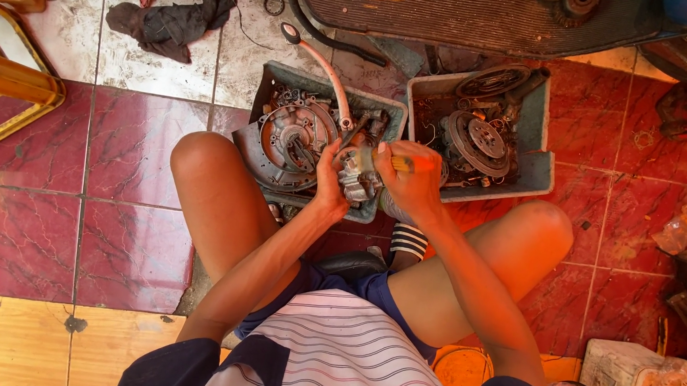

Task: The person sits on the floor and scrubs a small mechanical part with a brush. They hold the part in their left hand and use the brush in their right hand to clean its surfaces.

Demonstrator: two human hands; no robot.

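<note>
Between my knees, above the grey tray (275, 81) holding the engine cover (291, 138), my left hand (330, 176) grips a small metal engine part (358, 178) while my right hand (412, 177) clasps a yellow-handled tool (409, 164) against it, work seemingly midway, parts lying loose.

You had two grey trays (540, 161) on the floor, each packed with oily engine parts; one round clutch (480, 142) in the right one; one dark rag (167, 25) up top; two hands (409, 181) on one small metal part (358, 178).
</note>
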